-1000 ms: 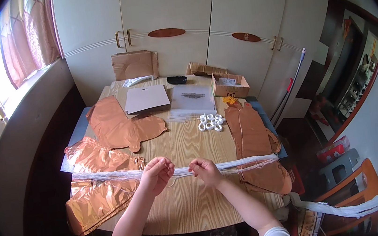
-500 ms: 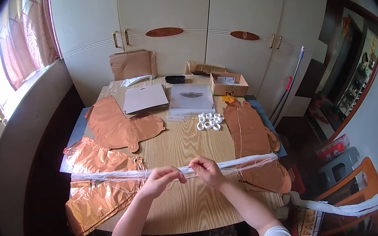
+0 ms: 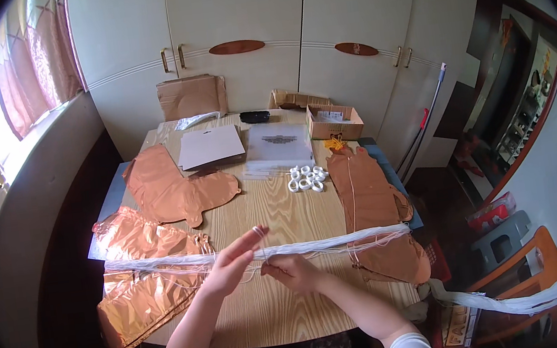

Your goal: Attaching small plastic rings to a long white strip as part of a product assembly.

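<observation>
A wood-grain table (image 3: pixel 296 314) fills the middle of the room, in front of a pale cupboard (image 3: pixel 231 13); a pink curtain (image 3: pixel 36 68) hangs at the bright window on the left, and a wooden chair (image 3: pixel 550 259) stands to the right. Along the far part of the table are an open cardboard box (image 3: pixel 323 129), a black tray (image 3: pixel 255 116), white cards (image 3: pixel 211 145) and clear plastic bags (image 3: pixel 283 156). White rings (image 3: pixel 305 184) sit in a small cluster nearer the middle. Copper-coloured foil pieces (image 3: pixel 172 187) lie at both sides. A long bundle of white string (image 3: pixel 342 241) stretches crosswise over the table, resting on foil at each end, just beyond the hands. The left hand (image 3: pixel 228 265) is open, fingers straight and together, with a thin thread (image 3: pixel 262 243) looped around its fingertips. That thread runs down to the right hand (image 3: pixel 294 271), whose fingers are curled in and pinch it between thumb and forefinger, close by the string bundle and above the bare wood.
</observation>
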`<action>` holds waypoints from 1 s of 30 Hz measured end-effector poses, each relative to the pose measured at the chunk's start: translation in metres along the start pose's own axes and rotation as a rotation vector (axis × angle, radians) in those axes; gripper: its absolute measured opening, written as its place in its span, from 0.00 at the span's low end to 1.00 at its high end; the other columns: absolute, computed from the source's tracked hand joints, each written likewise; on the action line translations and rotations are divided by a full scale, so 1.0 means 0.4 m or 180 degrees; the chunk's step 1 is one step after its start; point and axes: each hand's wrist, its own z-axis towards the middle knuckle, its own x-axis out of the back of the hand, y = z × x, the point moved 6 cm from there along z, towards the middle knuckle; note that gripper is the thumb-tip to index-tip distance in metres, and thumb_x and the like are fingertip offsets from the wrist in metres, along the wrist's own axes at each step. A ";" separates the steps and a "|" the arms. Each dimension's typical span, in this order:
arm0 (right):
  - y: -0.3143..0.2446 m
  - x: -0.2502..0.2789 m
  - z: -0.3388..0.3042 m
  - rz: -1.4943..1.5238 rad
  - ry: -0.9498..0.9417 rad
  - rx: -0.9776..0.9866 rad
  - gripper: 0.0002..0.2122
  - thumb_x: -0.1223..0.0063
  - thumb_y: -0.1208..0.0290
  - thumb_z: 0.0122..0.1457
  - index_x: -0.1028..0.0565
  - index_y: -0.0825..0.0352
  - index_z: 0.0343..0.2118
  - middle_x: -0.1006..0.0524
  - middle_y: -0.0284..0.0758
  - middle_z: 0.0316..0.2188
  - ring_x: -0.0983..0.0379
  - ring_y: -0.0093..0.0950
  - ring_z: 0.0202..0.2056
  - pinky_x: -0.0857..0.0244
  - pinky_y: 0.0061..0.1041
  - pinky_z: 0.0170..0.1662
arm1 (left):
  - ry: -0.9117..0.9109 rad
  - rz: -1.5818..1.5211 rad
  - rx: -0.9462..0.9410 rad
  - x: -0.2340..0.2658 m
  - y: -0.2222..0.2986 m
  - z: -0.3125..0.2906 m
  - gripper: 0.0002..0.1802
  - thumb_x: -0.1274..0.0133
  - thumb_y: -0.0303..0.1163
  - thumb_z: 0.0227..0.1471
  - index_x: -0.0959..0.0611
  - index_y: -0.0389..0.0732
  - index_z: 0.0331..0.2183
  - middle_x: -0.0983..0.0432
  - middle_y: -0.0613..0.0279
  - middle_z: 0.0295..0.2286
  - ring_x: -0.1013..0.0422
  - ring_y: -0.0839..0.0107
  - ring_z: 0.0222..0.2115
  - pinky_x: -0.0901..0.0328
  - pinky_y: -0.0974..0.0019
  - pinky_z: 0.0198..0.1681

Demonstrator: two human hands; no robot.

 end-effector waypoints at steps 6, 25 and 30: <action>0.032 0.051 -0.011 0.0574 0.0231 -0.0956 0.10 0.54 0.67 0.58 0.27 0.68 0.28 0.28 0.37 0.20 0.31 0.26 0.23 0.39 0.23 0.28 | -0.0174 0.0464 0.1170 0.045 -0.067 -0.024 0.08 0.54 0.30 0.52 0.24 0.36 0.27 0.26 0.66 0.24 0.31 0.72 0.29 0.43 0.65 0.40; 0.006 0.034 -0.003 0.0692 0.0199 -0.0688 0.09 0.56 0.68 0.59 0.30 0.68 0.28 0.28 0.36 0.22 0.32 0.26 0.23 0.39 0.23 0.28 | 0.0649 0.3068 -0.1050 0.026 0.055 0.008 0.07 0.54 0.29 0.52 0.24 0.36 0.30 0.26 0.63 0.27 0.31 0.68 0.30 0.42 0.65 0.41; 0.050 0.064 -0.011 0.0061 0.0668 -0.0706 0.08 0.56 0.69 0.59 0.30 0.68 0.28 0.28 0.37 0.22 0.31 0.29 0.24 0.38 0.24 0.28 | -0.0132 -0.0197 0.0681 0.045 -0.041 -0.009 0.10 0.54 0.31 0.52 0.25 0.35 0.25 0.27 0.61 0.22 0.31 0.67 0.25 0.43 0.63 0.40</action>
